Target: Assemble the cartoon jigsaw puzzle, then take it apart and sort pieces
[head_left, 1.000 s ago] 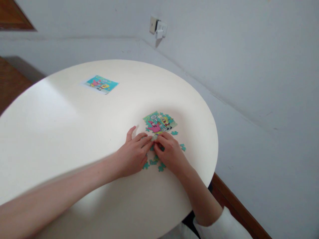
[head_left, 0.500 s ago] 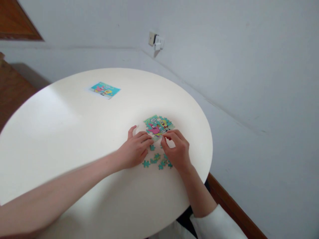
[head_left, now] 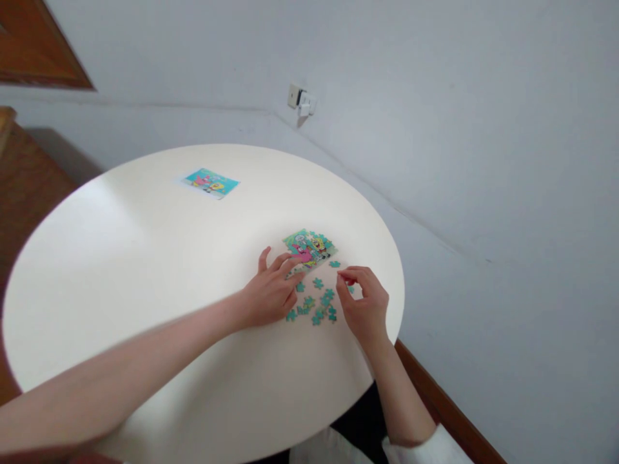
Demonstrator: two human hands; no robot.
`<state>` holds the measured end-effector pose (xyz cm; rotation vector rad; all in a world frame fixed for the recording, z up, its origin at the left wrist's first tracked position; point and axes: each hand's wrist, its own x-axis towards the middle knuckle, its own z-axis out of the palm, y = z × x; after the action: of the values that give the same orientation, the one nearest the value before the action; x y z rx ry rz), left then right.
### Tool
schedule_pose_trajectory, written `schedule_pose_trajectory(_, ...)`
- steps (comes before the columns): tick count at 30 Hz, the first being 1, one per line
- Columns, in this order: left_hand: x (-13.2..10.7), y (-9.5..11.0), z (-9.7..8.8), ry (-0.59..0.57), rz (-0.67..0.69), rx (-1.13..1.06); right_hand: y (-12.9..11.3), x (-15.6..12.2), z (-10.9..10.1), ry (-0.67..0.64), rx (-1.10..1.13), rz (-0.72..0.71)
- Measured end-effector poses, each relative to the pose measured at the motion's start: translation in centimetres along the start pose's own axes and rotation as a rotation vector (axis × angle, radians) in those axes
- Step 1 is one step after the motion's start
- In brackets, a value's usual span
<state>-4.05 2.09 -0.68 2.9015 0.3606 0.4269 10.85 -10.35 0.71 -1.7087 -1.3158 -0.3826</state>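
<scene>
A partly joined jigsaw puzzle (head_left: 316,248) with cartoon figures lies on the white round table (head_left: 193,258). My left hand (head_left: 271,289) rests flat with fingers spread, its fingertips on the puzzle's near left edge and covering part of it. To the right of the puzzle, my right hand (head_left: 362,299) has thumb and index finger pinched together; whatever is between them, if anything, cannot be made out. One loose teal puzzle piece (head_left: 334,264) lies just off the puzzle's right corner. Several more loose pieces (head_left: 318,316) are scattered between my hands, some overlapping.
Farther back on the left of the table lies a reference picture (head_left: 211,183) with the same cartoon scene. A white plug (head_left: 305,103) sits in a wall outlet behind the table. The wall runs close along the table's right side, and wooden furniture (head_left: 33,174) stands at the far left.
My right hand has moved right, away from the puzzle's near edge, keeping its pinch. A loose piece now shows by the right corner. My left hand stays at the puzzle; the view has shifted slightly.
</scene>
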Motion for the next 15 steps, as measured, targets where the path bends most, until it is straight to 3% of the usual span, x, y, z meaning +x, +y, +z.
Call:
schedule_pose_trajectory(7,0.1,-0.1,0.0,0.049,0.022,0.008,0.7,-2.2,-0.1,-0.077,-0.043,0.029)
schedule_pose_trajectory(15,0.1,-0.2,-0.2,0.044,0.026,0.012,1.4,-2.7,0.3,-0.167,-0.054,0.030)
